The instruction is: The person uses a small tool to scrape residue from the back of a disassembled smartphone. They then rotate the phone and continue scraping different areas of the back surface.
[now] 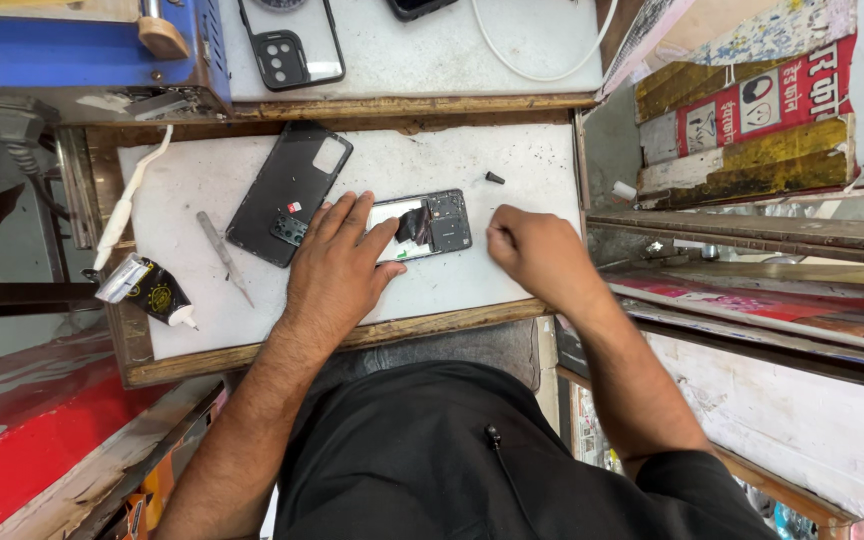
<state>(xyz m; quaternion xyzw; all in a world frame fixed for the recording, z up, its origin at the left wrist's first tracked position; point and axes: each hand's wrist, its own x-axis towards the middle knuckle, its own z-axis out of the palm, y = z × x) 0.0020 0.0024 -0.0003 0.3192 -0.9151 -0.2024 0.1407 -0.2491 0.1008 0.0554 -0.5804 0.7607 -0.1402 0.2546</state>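
An opened phone (pixel 430 224) with its circuit board showing lies on the white work board (pixel 192 180). My left hand (pixel 342 262) lies flat over the phone's left part, fingers spread, pressing it down. My right hand (pixel 537 250) rests just right of the phone with its fingers curled in, the fingertips on the board; whether it pinches something small cannot be seen. The phone's black back cover (pixel 287 190) lies to the left, touching my left fingertips.
Metal tweezers (pixel 224 256) and a black glue tube (pixel 157 292) lie at the board's left. A small black piece (pixel 494 178) sits near the far right. Behind, a shelf holds a cased phone (pixel 290 40), a white cable (pixel 532 60) and a blue machine (pixel 82 50).
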